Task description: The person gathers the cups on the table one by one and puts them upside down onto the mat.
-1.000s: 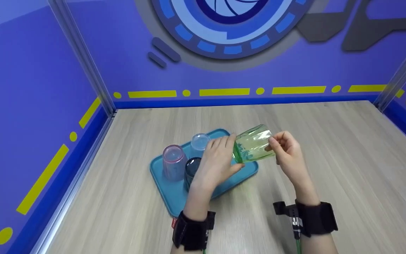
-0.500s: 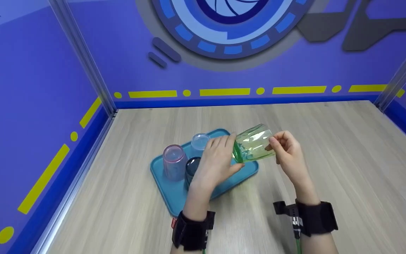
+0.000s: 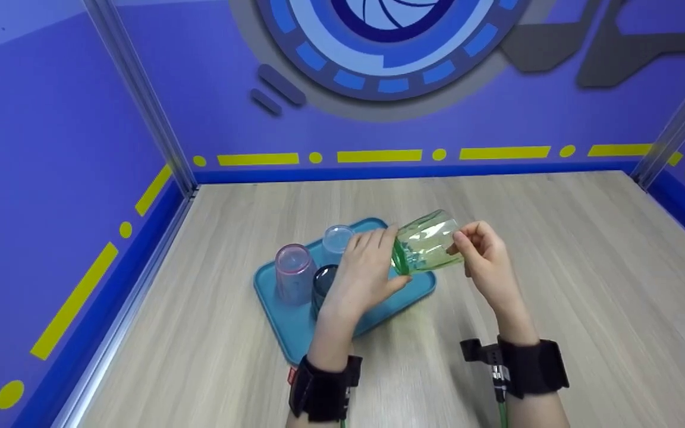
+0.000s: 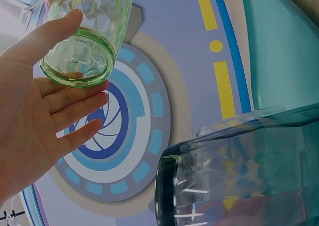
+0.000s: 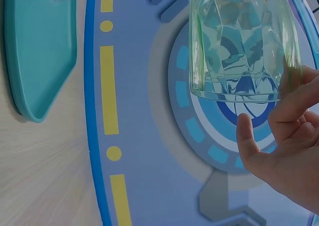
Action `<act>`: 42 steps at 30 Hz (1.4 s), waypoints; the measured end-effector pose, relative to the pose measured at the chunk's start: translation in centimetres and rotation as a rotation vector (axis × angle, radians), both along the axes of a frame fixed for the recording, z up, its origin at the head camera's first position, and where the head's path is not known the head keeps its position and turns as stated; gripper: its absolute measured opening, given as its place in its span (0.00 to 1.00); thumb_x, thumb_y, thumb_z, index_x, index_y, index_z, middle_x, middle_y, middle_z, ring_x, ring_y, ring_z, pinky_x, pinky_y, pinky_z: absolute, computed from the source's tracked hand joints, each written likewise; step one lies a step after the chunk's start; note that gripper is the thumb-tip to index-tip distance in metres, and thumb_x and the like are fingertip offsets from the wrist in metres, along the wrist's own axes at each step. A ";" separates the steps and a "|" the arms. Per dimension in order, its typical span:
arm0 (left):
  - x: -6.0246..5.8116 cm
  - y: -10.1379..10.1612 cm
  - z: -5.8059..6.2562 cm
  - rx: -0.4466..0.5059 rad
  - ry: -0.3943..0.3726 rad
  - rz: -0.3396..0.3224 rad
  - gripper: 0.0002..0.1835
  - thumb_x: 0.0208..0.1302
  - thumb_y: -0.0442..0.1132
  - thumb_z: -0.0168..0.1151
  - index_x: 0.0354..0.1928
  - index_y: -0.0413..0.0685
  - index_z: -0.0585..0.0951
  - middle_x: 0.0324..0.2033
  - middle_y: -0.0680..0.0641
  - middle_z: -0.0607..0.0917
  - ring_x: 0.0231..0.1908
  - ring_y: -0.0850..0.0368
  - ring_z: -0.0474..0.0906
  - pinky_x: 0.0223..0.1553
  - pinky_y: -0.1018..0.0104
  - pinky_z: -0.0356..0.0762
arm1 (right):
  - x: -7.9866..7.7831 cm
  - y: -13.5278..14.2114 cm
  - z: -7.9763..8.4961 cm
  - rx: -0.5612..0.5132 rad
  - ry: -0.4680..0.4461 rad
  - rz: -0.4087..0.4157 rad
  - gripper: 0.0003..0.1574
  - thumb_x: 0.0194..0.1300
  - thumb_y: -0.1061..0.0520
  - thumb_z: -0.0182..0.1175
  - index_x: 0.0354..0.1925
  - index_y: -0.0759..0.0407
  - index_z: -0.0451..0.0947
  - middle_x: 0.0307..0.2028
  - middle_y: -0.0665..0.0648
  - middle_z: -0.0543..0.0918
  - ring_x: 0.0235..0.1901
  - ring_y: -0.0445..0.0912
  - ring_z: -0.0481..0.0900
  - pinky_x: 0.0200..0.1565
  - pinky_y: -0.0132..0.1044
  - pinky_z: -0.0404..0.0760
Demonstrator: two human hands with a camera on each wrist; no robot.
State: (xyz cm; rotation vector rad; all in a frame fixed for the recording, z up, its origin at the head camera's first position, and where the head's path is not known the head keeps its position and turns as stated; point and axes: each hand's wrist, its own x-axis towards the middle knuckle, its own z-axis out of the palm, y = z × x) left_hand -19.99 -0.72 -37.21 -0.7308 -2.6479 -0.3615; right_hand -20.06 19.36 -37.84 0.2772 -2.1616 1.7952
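A clear green glass tumbler [image 3: 429, 242] is held in the air on its side above the right part of the teal tray [image 3: 283, 333]. My left hand [image 3: 366, 267] grips its thicker base between thumb and fingers, palm facing the glass. At the other end, my right hand [image 3: 488, 255] pinches the open rim with thumb and curled fingers. The right wrist view shows the faceted wall of the tumbler [image 5: 239, 51] and that rim. Beneath my left hand stands a dark glass [image 3: 323, 285], partly hidden by the wrist.
A pink-tinted glass [image 3: 294, 276] and a pale blue glass [image 3: 336, 242] also stand on the tray. The tray lies at an angle on a wood-grain table [image 3: 586, 267]. Blue printed panels [image 3: 211, 119] enclose the table's back and sides.
Both hands and the green tumbler stay in nearly the same place. The glasses on the tray have not moved.
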 end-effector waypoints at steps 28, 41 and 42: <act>-0.1 -0.4 -0.1 -0.001 0.033 -0.011 0.41 0.49 0.58 0.65 0.62 0.44 0.65 0.53 0.47 0.76 0.55 0.54 0.70 0.59 0.59 0.65 | -0.3 -0.2 -0.4 0.000 0.000 0.006 0.08 0.67 0.60 0.50 0.36 0.67 0.68 0.23 0.51 0.78 0.12 0.38 0.62 0.14 0.28 0.65; 0.0 -0.4 0.0 0.000 0.071 -0.002 0.41 0.47 0.58 0.67 0.61 0.45 0.66 0.50 0.49 0.77 0.53 0.55 0.71 0.58 0.61 0.65 | -0.3 -0.3 -0.5 -0.001 0.003 0.005 0.09 0.67 0.61 0.49 0.35 0.68 0.68 0.23 0.52 0.77 0.13 0.38 0.63 0.15 0.27 0.66; 0.0 -0.4 0.0 0.004 0.071 -0.002 0.41 0.47 0.58 0.67 0.60 0.45 0.66 0.50 0.49 0.77 0.53 0.55 0.71 0.58 0.61 0.65 | -0.3 -0.3 -0.5 -0.001 0.002 0.004 0.09 0.67 0.60 0.49 0.35 0.68 0.68 0.23 0.52 0.77 0.13 0.38 0.63 0.15 0.27 0.66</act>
